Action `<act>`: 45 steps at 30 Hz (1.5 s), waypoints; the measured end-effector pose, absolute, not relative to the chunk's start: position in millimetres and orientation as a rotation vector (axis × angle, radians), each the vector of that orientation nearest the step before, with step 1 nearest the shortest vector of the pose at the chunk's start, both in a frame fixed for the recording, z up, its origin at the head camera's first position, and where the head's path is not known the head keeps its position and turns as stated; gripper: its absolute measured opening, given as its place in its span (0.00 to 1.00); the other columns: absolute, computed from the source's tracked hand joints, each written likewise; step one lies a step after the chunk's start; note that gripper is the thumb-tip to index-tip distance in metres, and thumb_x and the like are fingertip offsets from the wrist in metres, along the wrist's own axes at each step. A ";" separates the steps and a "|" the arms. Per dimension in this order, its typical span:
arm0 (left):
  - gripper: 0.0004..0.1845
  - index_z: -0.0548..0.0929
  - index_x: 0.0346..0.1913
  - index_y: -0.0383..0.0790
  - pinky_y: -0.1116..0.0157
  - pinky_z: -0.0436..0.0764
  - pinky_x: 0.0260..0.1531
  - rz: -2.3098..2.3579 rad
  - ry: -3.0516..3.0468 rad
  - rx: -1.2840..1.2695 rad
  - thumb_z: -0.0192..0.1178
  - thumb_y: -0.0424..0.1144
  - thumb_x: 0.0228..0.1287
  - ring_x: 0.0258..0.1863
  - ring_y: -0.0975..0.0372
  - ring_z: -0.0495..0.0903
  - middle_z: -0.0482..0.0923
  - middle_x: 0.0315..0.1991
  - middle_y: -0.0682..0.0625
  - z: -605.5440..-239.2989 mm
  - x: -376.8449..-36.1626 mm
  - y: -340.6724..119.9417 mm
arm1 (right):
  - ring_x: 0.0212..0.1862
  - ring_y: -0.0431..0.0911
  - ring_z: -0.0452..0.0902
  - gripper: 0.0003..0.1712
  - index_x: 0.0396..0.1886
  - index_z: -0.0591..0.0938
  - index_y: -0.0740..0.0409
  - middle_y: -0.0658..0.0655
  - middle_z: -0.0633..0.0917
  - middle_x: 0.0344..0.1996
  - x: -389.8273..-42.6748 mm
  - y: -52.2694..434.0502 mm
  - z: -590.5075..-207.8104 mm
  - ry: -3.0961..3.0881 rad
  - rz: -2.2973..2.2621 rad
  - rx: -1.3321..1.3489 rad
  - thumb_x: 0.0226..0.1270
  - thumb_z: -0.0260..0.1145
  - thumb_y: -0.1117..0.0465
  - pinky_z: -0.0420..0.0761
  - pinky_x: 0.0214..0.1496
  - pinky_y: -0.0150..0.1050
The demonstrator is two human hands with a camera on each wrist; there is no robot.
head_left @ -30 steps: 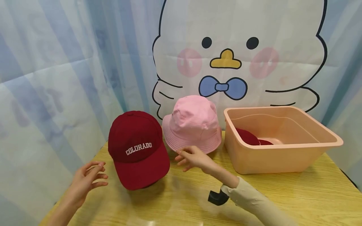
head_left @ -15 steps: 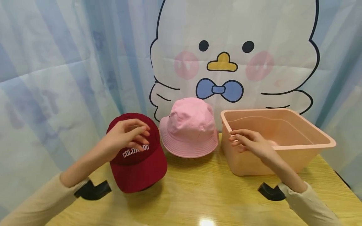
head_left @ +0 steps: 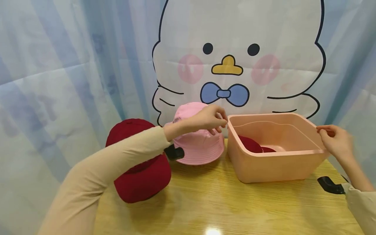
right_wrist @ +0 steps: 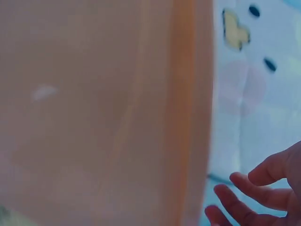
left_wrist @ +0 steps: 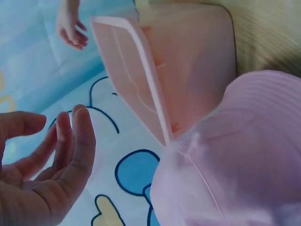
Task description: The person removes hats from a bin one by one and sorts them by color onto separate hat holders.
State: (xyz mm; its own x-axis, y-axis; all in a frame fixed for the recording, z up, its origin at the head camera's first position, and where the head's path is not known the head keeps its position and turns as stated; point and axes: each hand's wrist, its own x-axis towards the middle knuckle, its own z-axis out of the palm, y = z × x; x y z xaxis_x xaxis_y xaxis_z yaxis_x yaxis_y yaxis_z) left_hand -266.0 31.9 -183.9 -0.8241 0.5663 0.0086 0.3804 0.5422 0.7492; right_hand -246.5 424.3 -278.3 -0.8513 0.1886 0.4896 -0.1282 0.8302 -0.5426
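Note:
My left hand [head_left: 207,118] hovers over the pink bucket hat [head_left: 202,153], near the left rim of the peach plastic bin [head_left: 273,168]. Its fingers are loosely bent around nothing, as the left wrist view shows beside the hat [left_wrist: 235,160]. Past the bin's right rim is my right hand [head_left: 337,142], fingertips close to that edge; in the right wrist view its relaxed fingers [right_wrist: 254,186] hold nothing. A dark red cap [head_left: 142,182] stands brim forward at the left, its crown partly covered by my left sleeve. Inside the bin lies another dark red item [head_left: 249,144].
The yellow wood-grain table [head_left: 202,199] carries the hats and the bin. Behind them hangs a pale curtain [head_left: 188,39] with a cartoon bird, and it continues along the left and right sides. A black curved piece [head_left: 330,185] sits at my right cuff.
My left hand has swung right, across the red cap to the pink hat and bin. My right hand has moved from in front of the pink hat to the bin's right side.

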 end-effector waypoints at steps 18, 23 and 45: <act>0.10 0.76 0.44 0.42 0.70 0.72 0.39 0.223 3.027 1.477 0.47 0.40 0.64 0.39 0.62 0.74 0.77 0.40 0.51 -247.7 -333.6 141.7 | 0.50 0.78 0.54 0.40 0.62 0.47 0.80 0.85 0.57 0.55 -282.8 477.4 -296.5 -3.003 0.377 -0.007 0.70 0.31 0.46 0.59 0.48 0.68; 0.09 0.77 0.43 0.49 0.61 0.69 0.47 -0.039 3.126 1.338 0.47 0.44 0.65 0.48 0.60 0.70 0.76 0.45 0.54 -273.2 -347.2 149.3 | 0.53 0.79 0.48 0.43 0.63 0.42 0.80 0.85 0.52 0.57 -287.3 472.1 -288.5 -3.099 0.355 -0.009 0.70 0.30 0.43 0.51 0.49 0.73; 0.16 0.74 0.50 0.63 0.40 0.45 0.61 -0.530 3.066 0.817 0.41 0.41 0.67 0.52 0.62 0.73 0.75 0.49 0.62 -288.6 -341.9 186.6 | 0.48 0.78 0.55 0.52 0.59 0.46 0.86 0.87 0.57 0.50 -286.2 460.2 -287.8 -3.062 0.320 -0.199 0.65 0.27 0.35 0.50 0.43 0.75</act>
